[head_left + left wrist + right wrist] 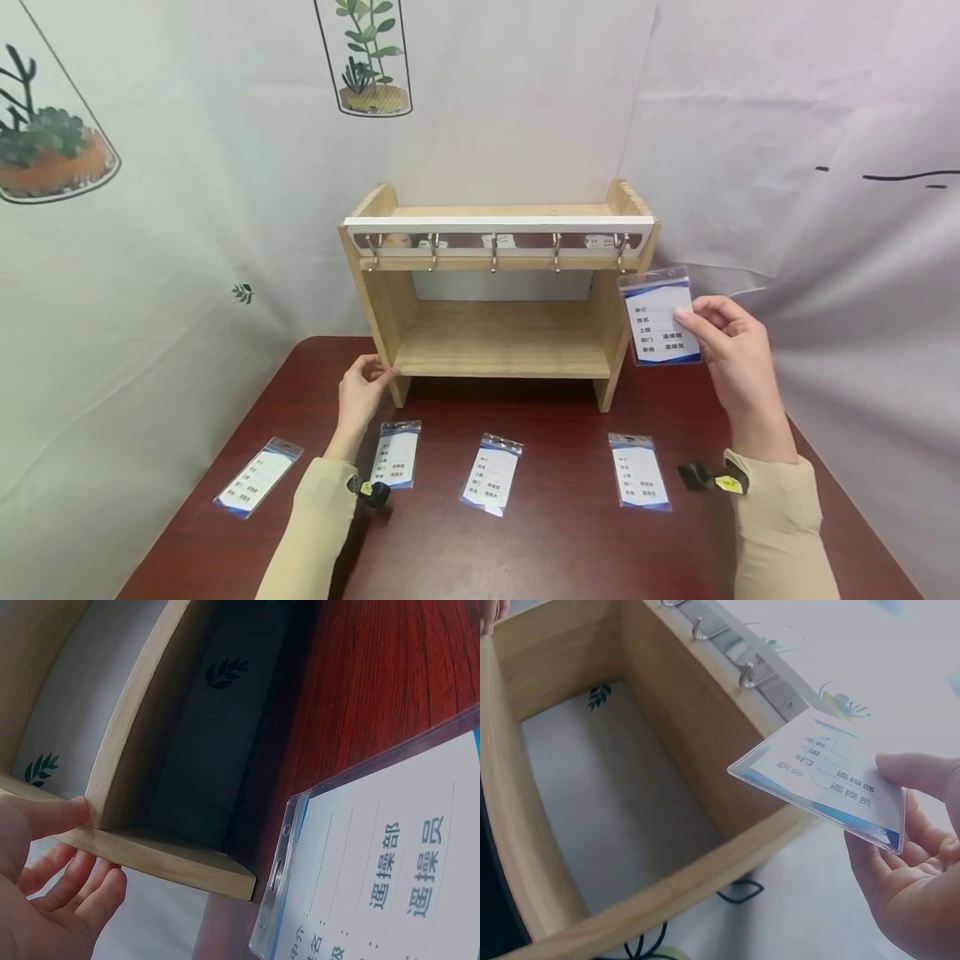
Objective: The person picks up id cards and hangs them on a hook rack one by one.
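A badge in a clear plastic sleeve (660, 321), white with blue bands and printed lines, is pinched at its right edge between the thumb and fingers of my right hand (738, 358). It is held upright at the right front of a wooden rack (502, 362), just below the rightmost metal hook (622, 252). My left hand (363, 392) grips the rack's left side panel low down. In the left wrist view the thumb (56, 817) lies against the panel's front edge and the other fingers curl along its outer face.
Several more sleeved badges lie on the dark red table (555, 550): a far-left one (258, 477), one beside my left forearm (397, 454), a middle one (491, 475) and a right one (639, 472). A white rail (465, 223) with several hooks crosses the rack's upper front. Pale cloth (510, 100) hangs behind.
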`<state>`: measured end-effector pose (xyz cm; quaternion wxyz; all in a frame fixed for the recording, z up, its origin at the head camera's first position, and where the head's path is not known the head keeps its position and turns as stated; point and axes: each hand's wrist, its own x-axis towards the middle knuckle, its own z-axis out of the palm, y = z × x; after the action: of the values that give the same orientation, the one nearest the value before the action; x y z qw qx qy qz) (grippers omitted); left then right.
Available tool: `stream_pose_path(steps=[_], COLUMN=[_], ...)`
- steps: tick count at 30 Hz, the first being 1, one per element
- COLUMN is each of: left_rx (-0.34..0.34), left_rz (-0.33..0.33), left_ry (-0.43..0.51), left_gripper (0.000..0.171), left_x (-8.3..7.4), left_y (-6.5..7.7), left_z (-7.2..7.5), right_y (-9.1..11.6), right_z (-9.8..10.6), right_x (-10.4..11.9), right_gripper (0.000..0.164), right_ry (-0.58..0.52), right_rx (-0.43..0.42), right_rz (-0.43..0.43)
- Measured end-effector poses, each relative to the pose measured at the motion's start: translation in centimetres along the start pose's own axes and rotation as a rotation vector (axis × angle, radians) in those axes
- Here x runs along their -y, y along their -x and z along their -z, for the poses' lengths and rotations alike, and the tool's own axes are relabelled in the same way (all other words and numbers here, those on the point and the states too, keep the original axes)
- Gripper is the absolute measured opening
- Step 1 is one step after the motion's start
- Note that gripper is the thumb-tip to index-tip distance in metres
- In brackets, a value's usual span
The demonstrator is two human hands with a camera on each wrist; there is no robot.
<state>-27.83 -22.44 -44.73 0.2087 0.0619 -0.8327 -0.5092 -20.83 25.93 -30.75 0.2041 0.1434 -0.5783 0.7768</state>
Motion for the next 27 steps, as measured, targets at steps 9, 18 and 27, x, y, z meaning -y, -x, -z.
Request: stream_pose_path(steps=[9, 18, 27], left_rx=[0.005, -0.004, 0.000], left_rz=[0.003, -0.003, 0.004], left_ry=[0.044, 0.056, 0.041], left_gripper=[0.034, 0.034, 0.035], left_x=[-0.2, -0.1, -0.1], left_y=[0.3, 0.2, 0.1], left_z=[0.0, 0.0, 0.0], right_y=[-0.6, -1.1, -1.1], right_z=[-1.5, -2.1, -2.2], right_x=[-0.3, -1.0, -1.7], right_gripper=[0.011, 0.011, 0.011], right_ry=[-0.079, -0.098, -0.081], right_rx=[-0.023, -0.022, -0.031], right_rz=[-0.003, -0.018, -0.047])
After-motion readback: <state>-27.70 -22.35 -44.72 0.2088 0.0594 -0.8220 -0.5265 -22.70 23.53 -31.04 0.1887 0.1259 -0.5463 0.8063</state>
